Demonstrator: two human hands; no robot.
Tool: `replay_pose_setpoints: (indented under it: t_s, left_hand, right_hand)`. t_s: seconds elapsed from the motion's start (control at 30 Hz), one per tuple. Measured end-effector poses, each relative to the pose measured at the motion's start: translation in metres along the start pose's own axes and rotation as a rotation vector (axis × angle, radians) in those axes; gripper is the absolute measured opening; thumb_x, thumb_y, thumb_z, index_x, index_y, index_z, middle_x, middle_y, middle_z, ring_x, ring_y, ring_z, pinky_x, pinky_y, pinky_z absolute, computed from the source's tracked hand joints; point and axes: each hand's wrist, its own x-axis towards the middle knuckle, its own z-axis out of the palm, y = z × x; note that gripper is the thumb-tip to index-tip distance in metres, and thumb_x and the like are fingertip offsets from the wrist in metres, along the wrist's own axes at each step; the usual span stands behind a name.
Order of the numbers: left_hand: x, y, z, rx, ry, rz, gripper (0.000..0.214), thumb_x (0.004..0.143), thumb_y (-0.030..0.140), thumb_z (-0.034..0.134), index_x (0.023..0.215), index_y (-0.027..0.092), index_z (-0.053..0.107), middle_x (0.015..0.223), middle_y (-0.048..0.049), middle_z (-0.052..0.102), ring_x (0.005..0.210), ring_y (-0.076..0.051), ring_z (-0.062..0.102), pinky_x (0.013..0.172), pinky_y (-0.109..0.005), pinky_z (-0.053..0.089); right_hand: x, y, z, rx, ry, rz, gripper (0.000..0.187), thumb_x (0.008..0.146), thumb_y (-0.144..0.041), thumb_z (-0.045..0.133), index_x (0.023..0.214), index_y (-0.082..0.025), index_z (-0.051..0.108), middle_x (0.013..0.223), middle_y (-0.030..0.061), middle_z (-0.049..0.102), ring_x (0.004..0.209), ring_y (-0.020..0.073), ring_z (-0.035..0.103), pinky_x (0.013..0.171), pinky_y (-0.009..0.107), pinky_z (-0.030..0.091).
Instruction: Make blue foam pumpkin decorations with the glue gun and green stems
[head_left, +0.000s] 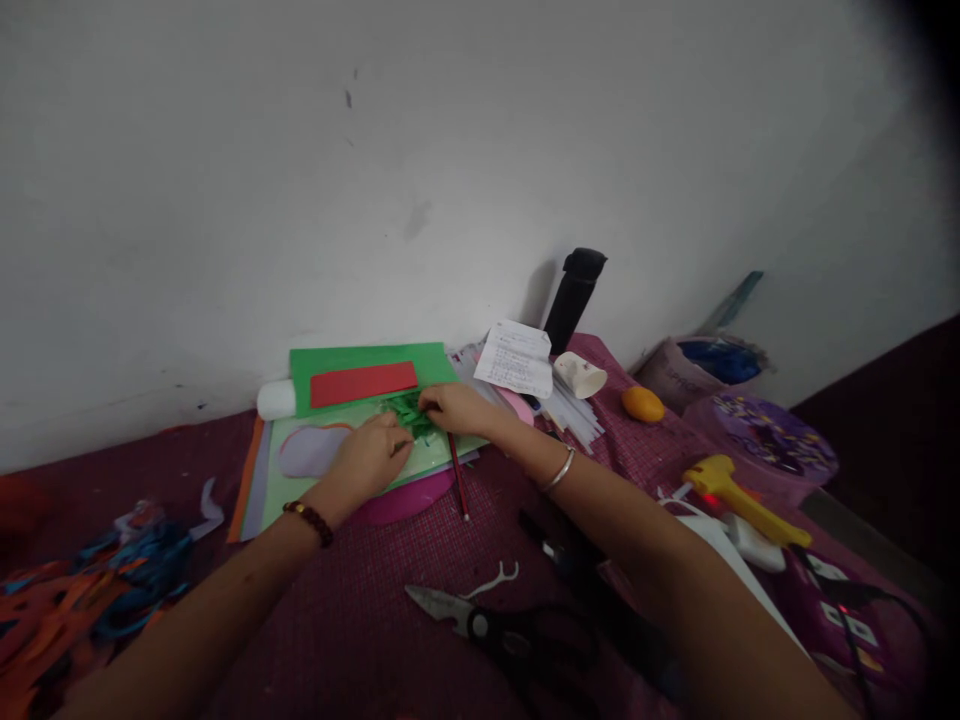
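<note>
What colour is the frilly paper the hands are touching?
Dark green. The frilly paper shows best in the head view, between the left hand and right hand.

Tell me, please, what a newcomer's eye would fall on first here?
The left hand and right hand meet on a clump of green paper shreds atop coloured sheets at the centre. A red paper strip lies just behind them, a yellow glue gun sits at the right, and scissors lie nearest the camera.

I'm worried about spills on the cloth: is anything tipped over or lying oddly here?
Yes. The white paper cup lies on its side beside the black flask; no spill shows. The scissors lie open near the front.
</note>
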Motion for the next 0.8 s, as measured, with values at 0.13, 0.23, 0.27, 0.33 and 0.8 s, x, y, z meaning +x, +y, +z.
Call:
replay_pose_setpoints:
  t_s: [0.13, 0.23, 0.27, 0.33, 0.8]
  left_hand:
    - [0.003, -0.005, -0.009, -0.047, 0.075, -0.084, 0.032, 0.09, 0.029, 0.041, 0.063, 0.019, 0.056, 0.074, -0.0051, 0.056, 0.074, -0.019, 0.055, 0.069, -0.032, 0.04]
    - [0.008, -0.015, -0.014, -0.081, 0.208, -0.208, 0.017, 0.084, 0.027, 0.047, 0.075, 0.018, 0.058, 0.08, -0.0058, 0.06, 0.077, -0.02, 0.058, 0.071, -0.032, 0.043]
    - [0.01, -0.018, -0.014, -0.089, 0.232, -0.22, 0.013, 0.082, 0.026, 0.049, 0.08, 0.017, 0.059, 0.084, -0.0063, 0.062, 0.08, -0.021, 0.059, 0.073, -0.032, 0.044]
    - [0.014, -0.019, -0.015, -0.086, 0.227, -0.172, 0.016, 0.08, 0.026, 0.053, 0.091, 0.017, 0.06, 0.094, -0.0086, 0.065, 0.091, -0.023, 0.06, 0.082, -0.034, 0.045]
    - [0.048, -0.006, -0.004, 0.07, -0.048, -0.031, 0.014, 0.078, 0.023, 0.055, 0.084, 0.017, 0.066, 0.094, -0.0097, 0.063, 0.086, -0.023, 0.062, 0.075, -0.033, 0.044]
  right_hand:
    - [-0.005, -0.002, -0.005, 0.017, -0.038, -0.013, 0.026, 0.078, -0.009, 0.049, 0.092, -0.018, 0.07, 0.094, 0.0053, 0.071, 0.083, 0.0167, 0.06, 0.069, 0.026, 0.037]
    - [-0.006, -0.003, -0.006, 0.026, -0.027, -0.03, 0.026, 0.078, -0.009, 0.049, 0.092, -0.016, 0.069, 0.094, 0.0064, 0.07, 0.082, 0.0173, 0.059, 0.07, 0.026, 0.037]
    - [-0.007, -0.004, -0.007, 0.031, -0.019, -0.033, 0.026, 0.078, -0.009, 0.049, 0.093, -0.016, 0.069, 0.094, 0.0068, 0.07, 0.082, 0.0174, 0.059, 0.07, 0.027, 0.038]
    - [-0.008, -0.005, -0.009, 0.038, -0.001, -0.026, 0.026, 0.078, -0.009, 0.049, 0.095, -0.015, 0.067, 0.095, 0.0072, 0.07, 0.082, 0.0175, 0.058, 0.071, 0.027, 0.038]
    - [-0.018, -0.001, -0.011, 0.093, -0.035, -0.052, 0.025, 0.077, -0.004, 0.049, 0.084, -0.018, 0.069, 0.091, 0.0032, 0.064, 0.081, 0.014, 0.056, 0.078, 0.027, 0.04]
